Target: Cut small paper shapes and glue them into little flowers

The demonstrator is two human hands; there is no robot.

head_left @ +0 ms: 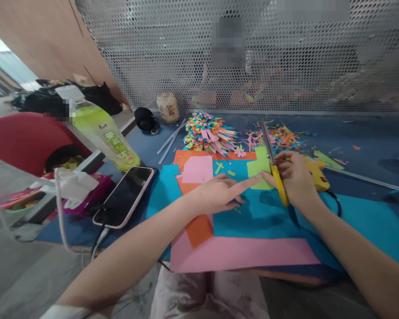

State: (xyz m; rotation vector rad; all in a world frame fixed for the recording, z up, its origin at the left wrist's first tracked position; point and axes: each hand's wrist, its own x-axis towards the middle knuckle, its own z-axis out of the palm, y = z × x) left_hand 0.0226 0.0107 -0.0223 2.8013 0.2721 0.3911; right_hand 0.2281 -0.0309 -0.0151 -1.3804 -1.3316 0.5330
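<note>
My right hand (294, 179) grips yellow-handled scissors (279, 184), whose blades point away from me and look nearly closed. Its thumb tip reaches the lower edge of a light green paper piece (260, 155). From the left, my left hand (221, 192) stretches its index finger to that same green piece, close to my right thumb; the other fingers are loosely bent and nothing shows in them. Beneath both hands lies a blue paper sheet (242, 221) with small green scraps (219, 167) on it. A pink paper piece (197, 168) and orange paper (199, 232) lie beside it.
Behind the papers stand a fringed multicoloured paper pile (208, 135) and shredded scraps (282, 137). A yellow glue gun (317, 175) lies at right, partly hidden. At left are a phone (126, 195), a drink bottle (103, 133) and glue sticks (171, 141). A perforated metal panel (179, 53) closes the back.
</note>
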